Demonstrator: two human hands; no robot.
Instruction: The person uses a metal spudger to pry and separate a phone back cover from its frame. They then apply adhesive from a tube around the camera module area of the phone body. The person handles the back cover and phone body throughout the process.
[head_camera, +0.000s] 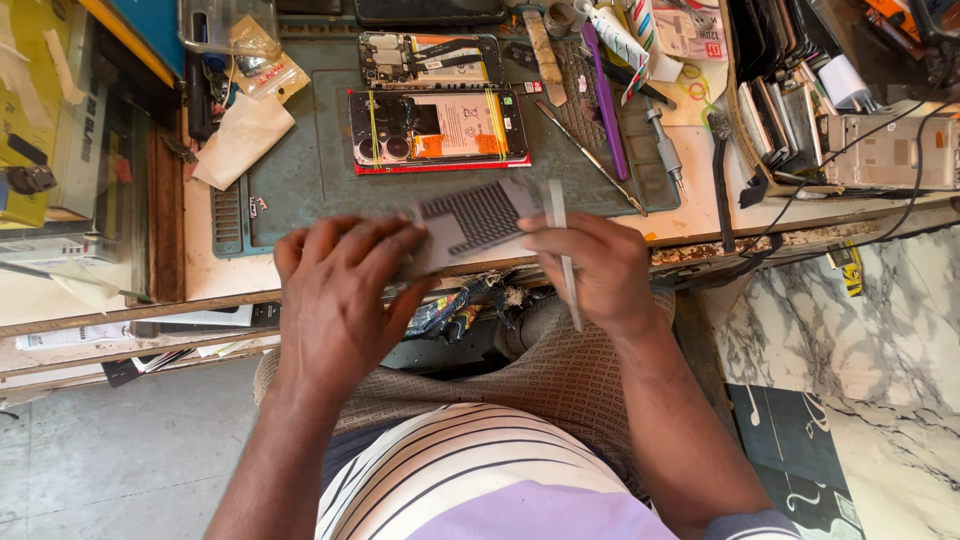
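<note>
While the far left edge was just a yellow box (25, 100) and clutter behind a wooden strip, the real action sat at the front lip of the workbench (220, 275). A folded white paper (240, 138) lay on the bench near the left end of the grey-green work mat (310, 170). The left hand (340, 290) was curled over the lower left end of a flat grey panel with a grid pattern (470, 225), fingers wrapped on top, gripping it. The panel was kinda blurry, tilted, held just over the bench edge, below the mat. Right behind it on the mat lay an opened phone with a red rim (437, 130), and another opened phone (430, 58) above that. The right hand (600, 270) was closed on the panel's right end and also pinched a thin white tool (563, 255) running upright across the fingers. Further right a purple stick (605, 105), a screwdriver (664, 150) and a thin metal pick (590, 158) lay on the mat, and a stack of phone parts (775, 115) stood near a grey box with cables (890, 150).
</note>
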